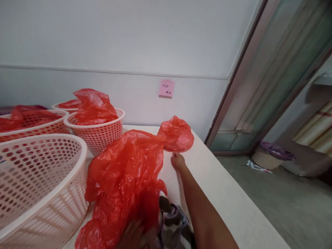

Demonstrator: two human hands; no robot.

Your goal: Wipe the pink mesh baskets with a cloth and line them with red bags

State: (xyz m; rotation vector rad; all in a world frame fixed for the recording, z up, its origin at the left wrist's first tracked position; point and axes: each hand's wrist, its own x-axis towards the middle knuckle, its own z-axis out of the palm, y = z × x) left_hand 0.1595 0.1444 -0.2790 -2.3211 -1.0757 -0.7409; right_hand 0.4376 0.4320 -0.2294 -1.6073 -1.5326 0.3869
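Observation:
A large crumpled red plastic bag point(124, 173) lies in front of me on the white table. At the bottom edge my left hand point(133, 235) rests against this bag, fingers stretched out and blurred, partly cut off by the frame. A patterned cloth point(172, 224) in grey, brown and white lies beside the bag's opening, close to my right forearm. Farther off sits a second, bunched red plastic bag point(176, 133). My right hand point(178, 160) is at its near edge, fingers curled; what they hold, if anything, is hidden.
A big white perforated basket point(77, 162) stands at the left. Behind it, a smaller basket point(103, 129) and others hold red plastic. A pink note point(166, 88) is on the wall. Right of the table's edge point(233, 180) are a glass door point(259, 86) and a bin point(269, 155).

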